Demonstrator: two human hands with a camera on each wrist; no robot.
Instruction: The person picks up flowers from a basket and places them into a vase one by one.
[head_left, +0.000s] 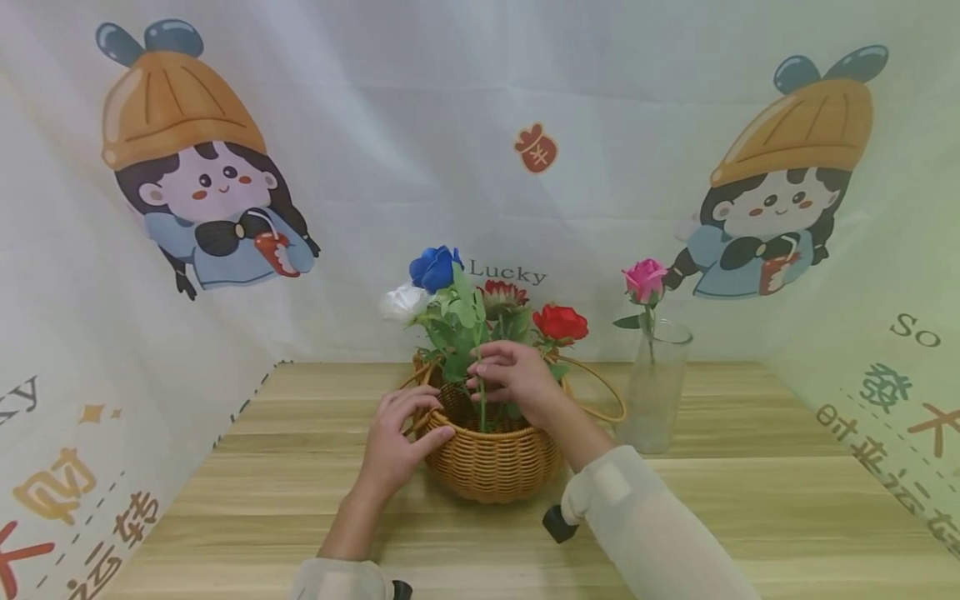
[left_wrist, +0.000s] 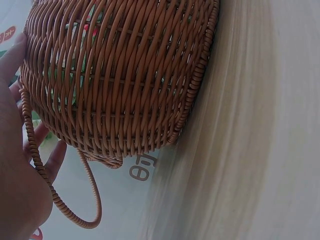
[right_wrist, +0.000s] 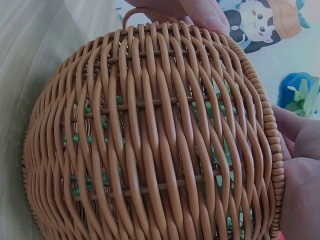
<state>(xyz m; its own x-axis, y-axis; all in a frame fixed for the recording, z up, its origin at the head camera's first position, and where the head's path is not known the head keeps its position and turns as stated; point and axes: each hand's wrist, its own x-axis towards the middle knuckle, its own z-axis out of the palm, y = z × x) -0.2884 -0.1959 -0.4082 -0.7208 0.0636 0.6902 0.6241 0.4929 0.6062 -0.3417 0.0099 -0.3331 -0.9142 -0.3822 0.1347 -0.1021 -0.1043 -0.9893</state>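
A round wicker basket point(head_left: 491, 467) with flowers in it stands on the table. My left hand point(head_left: 397, 442) holds its left rim, thumb at the front and fingers over the side; the left wrist view shows this by the looped handle point(left_wrist: 89, 210). Above the basket's opening, my right hand point(head_left: 521, 383) pinches a thin green flower stem point(head_left: 482, 408) that reaches down inside. Around it rise a blue rose point(head_left: 435, 268), a white flower point(head_left: 405, 302), a dark red flower point(head_left: 504, 293) and a red rose point(head_left: 561, 323). The wicker wall hides most of the stems' lower ends.
A clear glass vase point(head_left: 656, 408) stands to the right of the basket with one pink rose point(head_left: 646, 280) in it. The basket's other handle point(head_left: 615, 400) hangs out toward the vase. Printed cloth point(head_left: 420, 167) encloses the wooden table point(head_left: 750, 500) behind and at both sides.
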